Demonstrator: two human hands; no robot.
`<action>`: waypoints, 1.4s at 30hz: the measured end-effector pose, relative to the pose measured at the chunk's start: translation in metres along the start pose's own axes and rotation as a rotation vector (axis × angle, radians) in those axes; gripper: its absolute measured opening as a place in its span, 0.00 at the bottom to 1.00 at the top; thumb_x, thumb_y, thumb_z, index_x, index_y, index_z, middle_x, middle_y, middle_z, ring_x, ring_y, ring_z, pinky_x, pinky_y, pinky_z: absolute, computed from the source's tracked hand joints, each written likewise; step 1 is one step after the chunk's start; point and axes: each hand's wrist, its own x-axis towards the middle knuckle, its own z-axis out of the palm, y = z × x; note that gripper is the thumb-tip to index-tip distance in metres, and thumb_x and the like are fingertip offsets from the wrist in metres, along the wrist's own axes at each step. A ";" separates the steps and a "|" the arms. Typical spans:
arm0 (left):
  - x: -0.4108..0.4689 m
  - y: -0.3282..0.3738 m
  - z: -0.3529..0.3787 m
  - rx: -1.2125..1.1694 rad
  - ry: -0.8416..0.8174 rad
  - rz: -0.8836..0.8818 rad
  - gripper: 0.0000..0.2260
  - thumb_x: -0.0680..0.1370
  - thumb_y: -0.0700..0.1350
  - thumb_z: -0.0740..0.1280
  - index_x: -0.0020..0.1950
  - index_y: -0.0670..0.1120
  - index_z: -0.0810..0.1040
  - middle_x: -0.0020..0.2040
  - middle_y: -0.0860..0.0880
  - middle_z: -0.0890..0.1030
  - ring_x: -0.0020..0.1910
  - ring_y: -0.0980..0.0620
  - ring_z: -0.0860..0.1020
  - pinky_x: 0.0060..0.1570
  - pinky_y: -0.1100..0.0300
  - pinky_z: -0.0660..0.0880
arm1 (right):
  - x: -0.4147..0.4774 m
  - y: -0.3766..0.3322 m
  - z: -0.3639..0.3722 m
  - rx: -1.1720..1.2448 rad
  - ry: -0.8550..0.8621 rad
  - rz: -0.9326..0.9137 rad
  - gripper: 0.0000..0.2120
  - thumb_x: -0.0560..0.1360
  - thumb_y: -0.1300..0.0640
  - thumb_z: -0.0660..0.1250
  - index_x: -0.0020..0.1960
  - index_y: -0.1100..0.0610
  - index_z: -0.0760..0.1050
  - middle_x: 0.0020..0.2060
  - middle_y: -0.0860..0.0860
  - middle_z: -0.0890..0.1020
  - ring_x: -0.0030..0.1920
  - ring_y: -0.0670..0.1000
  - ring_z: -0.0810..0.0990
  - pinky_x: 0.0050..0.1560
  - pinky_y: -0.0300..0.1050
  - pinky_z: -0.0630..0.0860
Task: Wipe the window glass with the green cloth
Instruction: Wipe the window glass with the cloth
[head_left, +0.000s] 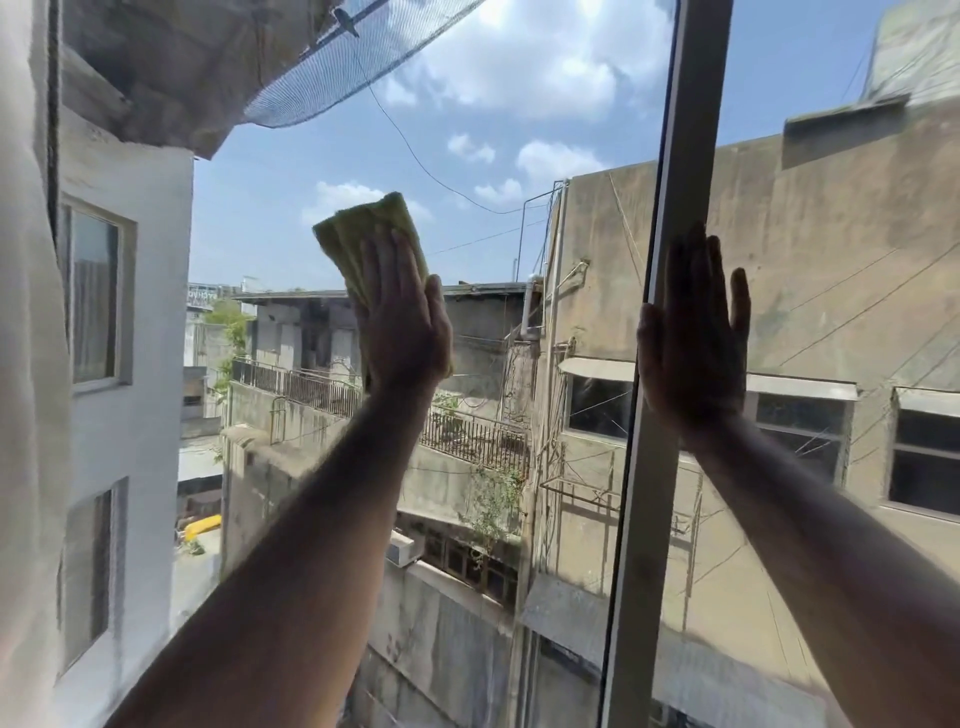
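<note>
On window glass (493, 156): green cloth (363, 234).

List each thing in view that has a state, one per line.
green cloth: folded, pressed flat against the glass under the left hand
left hand: open palm, flat on the cloth
right hand: open, fingers spread, resting on the window frame
window glass: closed pane, mid-wipe
</note>
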 end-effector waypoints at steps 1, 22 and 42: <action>-0.010 0.022 0.009 0.006 -0.052 0.174 0.28 0.86 0.49 0.57 0.85 0.41 0.54 0.86 0.42 0.55 0.86 0.42 0.52 0.84 0.39 0.54 | 0.000 0.001 0.000 -0.003 0.000 -0.002 0.31 0.87 0.53 0.51 0.87 0.60 0.49 0.87 0.58 0.53 0.88 0.56 0.53 0.87 0.63 0.52; 0.026 0.048 0.030 0.037 -0.007 0.207 0.29 0.86 0.57 0.52 0.85 0.44 0.57 0.86 0.44 0.58 0.86 0.43 0.55 0.83 0.37 0.55 | 0.000 0.002 0.000 -0.073 -0.028 -0.021 0.30 0.88 0.52 0.48 0.87 0.60 0.47 0.88 0.57 0.51 0.88 0.55 0.49 0.87 0.61 0.50; 0.034 0.008 0.016 0.095 0.056 -0.078 0.32 0.86 0.61 0.47 0.85 0.42 0.52 0.87 0.44 0.55 0.86 0.42 0.54 0.83 0.38 0.56 | 0.000 -0.001 -0.001 -0.024 0.004 -0.004 0.30 0.87 0.54 0.50 0.87 0.61 0.51 0.87 0.58 0.54 0.88 0.56 0.53 0.87 0.62 0.52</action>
